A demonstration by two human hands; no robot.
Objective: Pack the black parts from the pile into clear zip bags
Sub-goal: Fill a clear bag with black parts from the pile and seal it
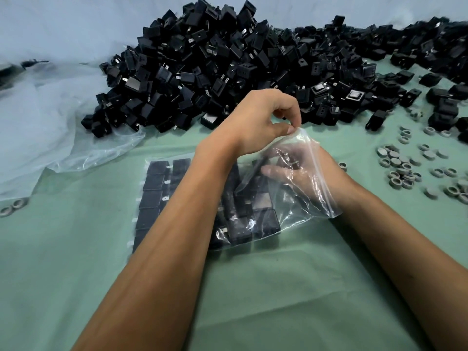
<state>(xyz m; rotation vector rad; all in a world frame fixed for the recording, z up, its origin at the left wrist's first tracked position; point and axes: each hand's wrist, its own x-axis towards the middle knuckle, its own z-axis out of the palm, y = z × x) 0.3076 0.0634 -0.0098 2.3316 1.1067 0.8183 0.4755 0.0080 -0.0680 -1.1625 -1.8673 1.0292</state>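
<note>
Left hand (255, 120) pinches zip bag (298, 188) mouth; right hand (298, 171) inside, blurred by plastic, perhaps holding black part (260, 163).

L hand (263, 120) raised, wrist bent, thumb + forefinger pinched together, other fingers curled. R hand (296, 171) lower, palm down, fingers extended fwd. Both forearms bare, L crossing in front toward R.

- There is just one camera, and it sits on my head.
- It looks forward and down over my two arms at the green table (253, 300).
- It is close, so my arms look big at the near edge.
- The wide view reaches the pile (215, 67) at the far edge.
</note>
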